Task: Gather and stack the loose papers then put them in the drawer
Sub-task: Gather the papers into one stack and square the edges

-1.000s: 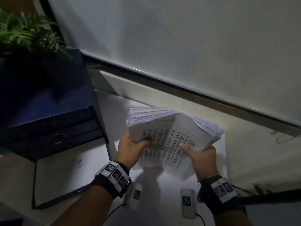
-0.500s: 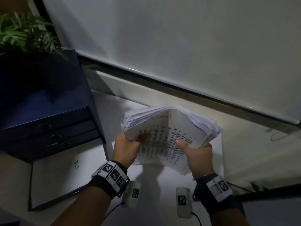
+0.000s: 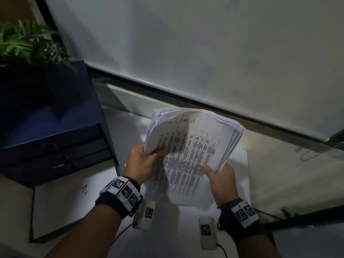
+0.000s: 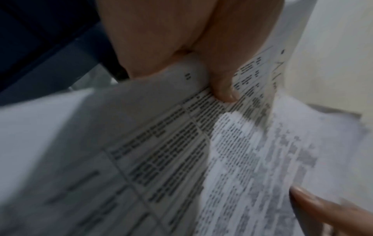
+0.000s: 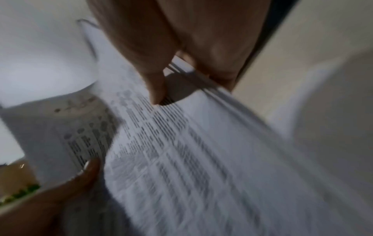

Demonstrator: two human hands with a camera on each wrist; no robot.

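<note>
Both hands grip one paper stack, held above the desk: left hand at its left edge, right hand at its lower right. We judge the drawer unit lies left of the stack, nearer our left hand; long axis runs away from us.

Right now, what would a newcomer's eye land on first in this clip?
The thick stack of printed papers, held up mid-frame, gripped by the left hand and the right hand at its near corners. Next, the dark blue drawer unit at left with its drawers closed, a green plant behind it.
</note>
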